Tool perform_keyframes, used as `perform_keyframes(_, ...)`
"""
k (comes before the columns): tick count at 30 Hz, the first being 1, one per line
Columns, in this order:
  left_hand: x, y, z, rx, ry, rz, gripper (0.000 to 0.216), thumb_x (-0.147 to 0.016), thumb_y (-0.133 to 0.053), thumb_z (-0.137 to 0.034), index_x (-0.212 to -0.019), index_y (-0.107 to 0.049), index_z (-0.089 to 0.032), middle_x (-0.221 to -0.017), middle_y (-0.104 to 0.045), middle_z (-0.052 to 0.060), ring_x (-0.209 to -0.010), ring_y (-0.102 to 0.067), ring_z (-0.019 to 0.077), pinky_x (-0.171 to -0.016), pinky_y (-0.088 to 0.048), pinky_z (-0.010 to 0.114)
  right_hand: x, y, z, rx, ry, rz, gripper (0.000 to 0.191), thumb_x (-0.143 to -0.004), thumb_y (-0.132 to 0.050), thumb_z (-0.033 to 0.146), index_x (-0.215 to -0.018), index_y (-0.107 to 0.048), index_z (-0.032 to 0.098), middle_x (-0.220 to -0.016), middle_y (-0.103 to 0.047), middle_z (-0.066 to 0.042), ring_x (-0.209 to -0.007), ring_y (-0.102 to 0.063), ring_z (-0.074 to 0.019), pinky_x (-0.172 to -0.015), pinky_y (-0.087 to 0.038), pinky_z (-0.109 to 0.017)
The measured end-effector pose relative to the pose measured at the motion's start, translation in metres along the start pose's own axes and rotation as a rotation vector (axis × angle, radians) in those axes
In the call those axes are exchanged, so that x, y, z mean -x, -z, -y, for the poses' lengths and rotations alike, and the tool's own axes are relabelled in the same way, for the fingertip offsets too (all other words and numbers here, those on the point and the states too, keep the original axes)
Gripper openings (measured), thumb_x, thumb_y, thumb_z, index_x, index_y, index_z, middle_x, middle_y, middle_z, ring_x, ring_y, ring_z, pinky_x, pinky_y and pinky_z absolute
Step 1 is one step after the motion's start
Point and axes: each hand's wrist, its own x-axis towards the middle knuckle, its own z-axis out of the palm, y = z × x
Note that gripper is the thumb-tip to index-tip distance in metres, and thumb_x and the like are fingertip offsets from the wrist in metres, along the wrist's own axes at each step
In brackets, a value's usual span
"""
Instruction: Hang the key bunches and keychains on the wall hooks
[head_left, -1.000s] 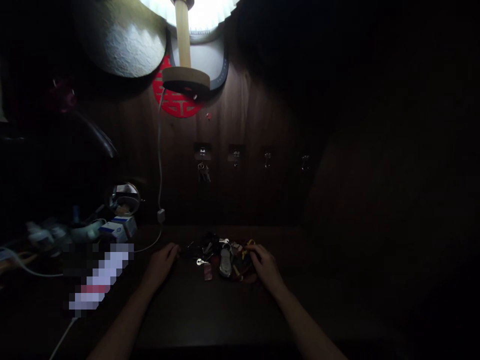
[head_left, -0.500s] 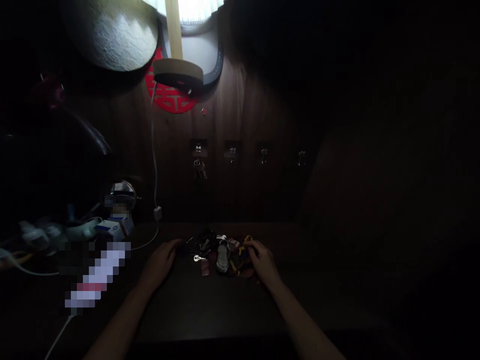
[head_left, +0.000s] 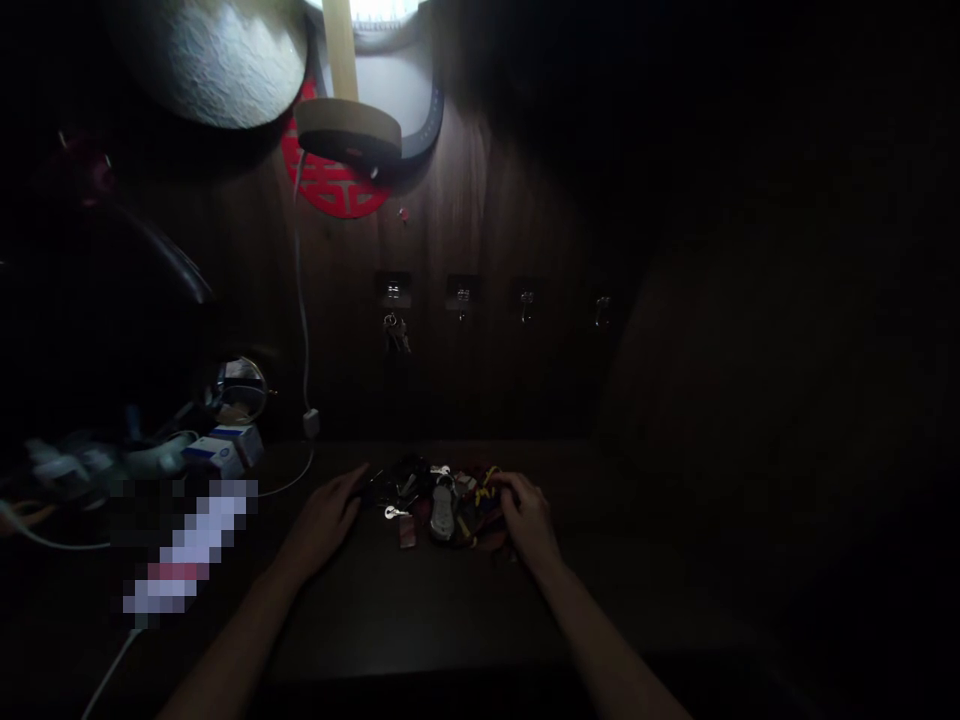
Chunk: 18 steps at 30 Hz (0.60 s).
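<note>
With the jumbled pile of keys and fobs (head_left: 433, 500) as the clock's centre and twelve away from the person, a smooth dark-brown desktop (head_left: 420, 630) spreads around it, faintly sheened at six. The bare left hand (head_left: 324, 515) rests at nine, fingers loosely extended beside the pile; the bare right hand (head_left: 529, 510) curls at three by a yellow cord (head_left: 489, 480), though I cannot tell whether it grips anything.

At twelve rises a dark wood-grain panel (head_left: 480, 210), with small metal hooks (head_left: 526, 305) between half past eleven and one; a silver key bunch (head_left: 396, 335) hangs from the leftmost. Between eleven and twelve, higher up, a lit lamp with a pale wooden post and round base (head_left: 349, 128) overlaps a round red cut-out (head_left: 343, 200).

At ten stands a round mirror (head_left: 241, 385), near blue-and-white boxes (head_left: 225, 452). Deep shadow swallows the room toward two and three.
</note>
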Motion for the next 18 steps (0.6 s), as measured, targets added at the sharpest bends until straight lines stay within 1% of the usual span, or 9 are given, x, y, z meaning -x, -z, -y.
perform_keyframes(2,0.0,0.001,-0.001,0.004,0.031,-0.017,0.044,-0.086,-0.037,-0.033,-0.127,-0.046,-0.021,-0.122,-0.06,0.008,-0.11,-0.056,0.0215,-0.095,-0.043,0.039,0.001,0.002,0.003,0.018,0.032,-0.007,0.026,-0.079,-0.039,0.016,-0.088,-0.063,0.02,-0.09,-0.067,-0.005,-0.087,-0.059,-0.0188,-0.078,-0.04,-0.031)
perform_keyframes(5,0.0,0.005,-0.003,0.021,0.122,-0.061,0.041,-0.086,-0.035,-0.037,-0.12,-0.05,-0.02,-0.108,-0.067,0.008,-0.1,-0.062,0.0222,-0.088,-0.047,0.038,0.002,0.003,0.007,0.025,0.073,-0.013,0.026,-0.08,-0.039,0.015,-0.088,-0.063,0.021,-0.089,-0.067,-0.004,-0.085,-0.058,-0.0181,-0.077,-0.04,-0.03)
perform_keyframes(8,-0.001,0.01,-0.007,0.082,0.22,-0.066,0.04,-0.086,-0.032,-0.038,-0.118,-0.05,-0.02,-0.087,-0.07,0.004,-0.086,-0.066,0.0212,-0.08,-0.049,0.035,0.002,0.004,0.009,0.023,0.084,-0.012,0.025,-0.08,-0.039,0.015,-0.086,-0.063,0.021,-0.087,-0.066,-0.004,-0.084,-0.058,-0.0176,-0.077,-0.039,-0.03)
perform_keyframes(10,-0.001,0.014,-0.009,0.135,0.277,-0.096,0.04,-0.086,-0.032,-0.038,-0.117,-0.049,-0.021,-0.078,-0.07,0.001,-0.08,-0.066,0.0204,-0.078,-0.049,0.034,0.002,0.004,0.01,0.014,0.084,-0.004,0.025,-0.081,-0.039,0.015,-0.086,-0.063,0.021,-0.087,-0.066,-0.004,-0.084,-0.058,-0.0176,-0.078,-0.038,-0.03)
perform_keyframes(11,-0.001,0.015,-0.009,0.157,0.308,-0.129,0.04,-0.085,-0.031,-0.039,-0.116,-0.049,-0.021,-0.078,-0.07,0.0,-0.081,-0.066,0.0201,-0.078,-0.049,0.034,0.002,0.004,0.01,0.011,0.083,-0.002,0.025,-0.081,-0.039,0.015,-0.086,-0.063,0.021,-0.087,-0.066,-0.004,-0.084,-0.058,-0.0176,-0.077,-0.038,-0.03)
perform_keyframes(15,-0.001,0.02,-0.005,0.21,0.43,-0.284,0.037,-0.084,-0.032,-0.039,-0.108,-0.053,-0.022,-0.091,-0.071,0.002,-0.089,-0.065,0.0204,-0.081,-0.048,0.033,0.002,0.003,0.01,0.015,0.077,-0.004,0.025,-0.082,-0.039,0.016,-0.085,-0.063,0.021,-0.087,-0.066,-0.004,-0.083,-0.058,-0.0177,-0.076,-0.038,-0.03)
perform_keyframes(18,-0.001,0.021,-0.001,0.224,0.472,-0.312,0.036,-0.084,-0.032,-0.041,-0.101,-0.058,-0.022,-0.091,-0.071,0.003,-0.09,-0.065,0.0213,-0.081,-0.048,0.033,0.001,0.002,0.01,0.015,0.08,0.0,0.025,-0.081,-0.039,0.016,-0.085,-0.063,0.021,-0.086,-0.066,-0.004,-0.084,-0.058,-0.0179,-0.077,-0.037,-0.03)
